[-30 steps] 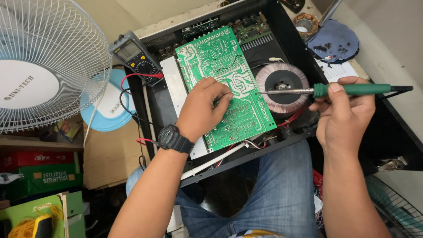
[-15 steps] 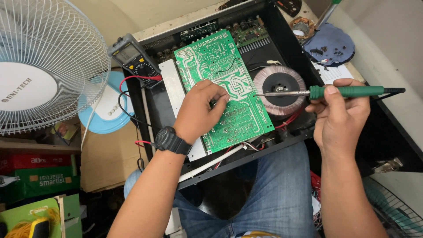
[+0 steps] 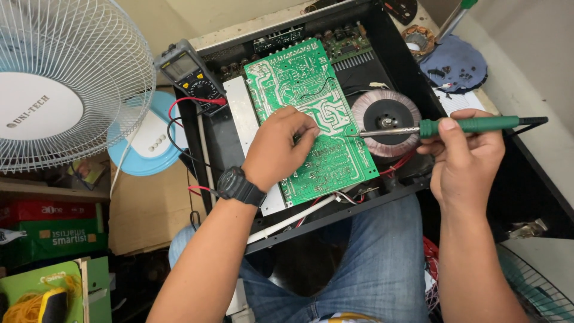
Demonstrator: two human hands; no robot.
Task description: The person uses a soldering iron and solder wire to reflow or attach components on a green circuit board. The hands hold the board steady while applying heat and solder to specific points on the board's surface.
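while left hand (image 3: 281,146) pinches green circuit board (image 3: 311,119), right hand (image 3: 466,155) grip clenched round soldering iron (image 3: 454,127), tip beside board.

Pale wall (image 3: 526,54), white fan (image 3: 66,84), cardboard box (image 3: 149,209)

The pale tabletop (image 3: 541,113) in front of me carries the open black metal chassis (image 3: 514,197), which juts over its near edge above my knees. Beside the chassis lie a dark blue round cloth (image 3: 457,63) and a small copper wire coil (image 3: 421,37).
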